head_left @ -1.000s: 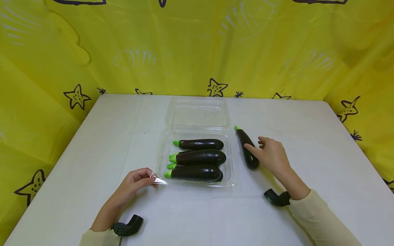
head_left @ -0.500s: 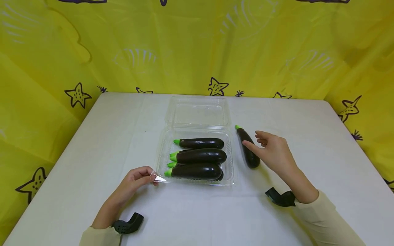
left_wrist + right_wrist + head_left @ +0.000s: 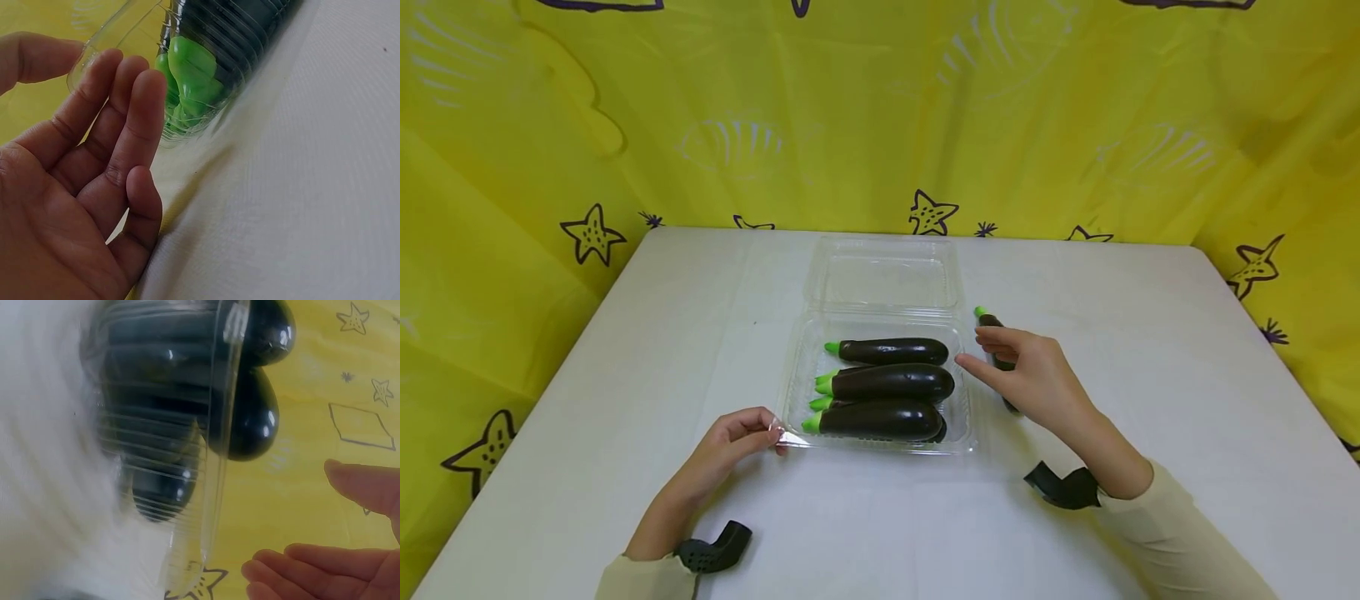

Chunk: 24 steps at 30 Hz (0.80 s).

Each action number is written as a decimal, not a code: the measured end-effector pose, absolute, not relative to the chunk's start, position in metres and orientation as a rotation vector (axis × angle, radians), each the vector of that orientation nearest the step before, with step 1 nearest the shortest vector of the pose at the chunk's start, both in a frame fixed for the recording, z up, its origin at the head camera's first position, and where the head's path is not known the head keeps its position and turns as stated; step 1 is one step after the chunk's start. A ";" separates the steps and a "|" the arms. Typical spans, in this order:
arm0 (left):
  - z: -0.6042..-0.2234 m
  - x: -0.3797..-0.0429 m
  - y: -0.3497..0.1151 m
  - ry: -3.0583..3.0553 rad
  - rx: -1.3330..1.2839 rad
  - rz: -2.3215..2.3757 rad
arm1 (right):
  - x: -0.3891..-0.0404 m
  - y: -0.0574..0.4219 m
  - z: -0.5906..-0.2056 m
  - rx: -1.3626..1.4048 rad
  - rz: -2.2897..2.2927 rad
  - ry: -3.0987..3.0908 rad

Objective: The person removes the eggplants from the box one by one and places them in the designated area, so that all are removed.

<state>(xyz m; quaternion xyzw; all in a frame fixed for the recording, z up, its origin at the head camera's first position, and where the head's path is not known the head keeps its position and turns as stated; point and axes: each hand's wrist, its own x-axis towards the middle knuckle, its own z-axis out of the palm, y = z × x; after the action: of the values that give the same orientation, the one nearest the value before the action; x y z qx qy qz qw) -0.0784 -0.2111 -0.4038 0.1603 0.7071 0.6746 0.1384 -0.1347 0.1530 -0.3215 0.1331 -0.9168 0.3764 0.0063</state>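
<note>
In the head view my left hand pinches the front left corner of a clear plastic clamshell container between thumb and fingers. The left wrist view shows that pinch at the rim, green eggplant stems behind the clear wall. Several dark eggplants lie crosswise inside, stems to the left. My right hand hovers at the container's right side, thumb and fingers apart with nothing between them. Another eggplant lies on the table, partly hidden behind that hand. In the right wrist view, rounded eggplant ends rise above the rim.
The container's lid lies folded back toward the table's far edge. A white cloth covers the table. Yellow patterned curtain surrounds the back and sides. Each wrist carries a black camera mount.
My right hand has shifted left from over the loose eggplant to the container's right rim. That eggplant stays on the table. My left hand keeps its pinch on the corner.
</note>
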 end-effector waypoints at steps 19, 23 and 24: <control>-0.406 -0.079 -0.211 2.037 0.469 1.957 | -0.145 0.134 -0.319 0.865 1.232 -2.881; -0.406 -0.079 -0.211 2.040 0.472 1.953 | -0.150 0.130 -0.320 0.929 1.233 -2.916; -0.406 -0.079 -0.212 2.041 0.472 1.953 | -0.151 0.129 -0.320 0.947 1.231 -2.929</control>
<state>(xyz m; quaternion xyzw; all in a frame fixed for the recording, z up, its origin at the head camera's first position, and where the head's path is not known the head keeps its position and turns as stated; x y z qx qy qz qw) -0.0788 -0.2115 -0.4064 0.1633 0.7057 0.6754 0.1384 -0.1514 0.1286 -0.3199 0.2846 -0.8801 0.3699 -0.0866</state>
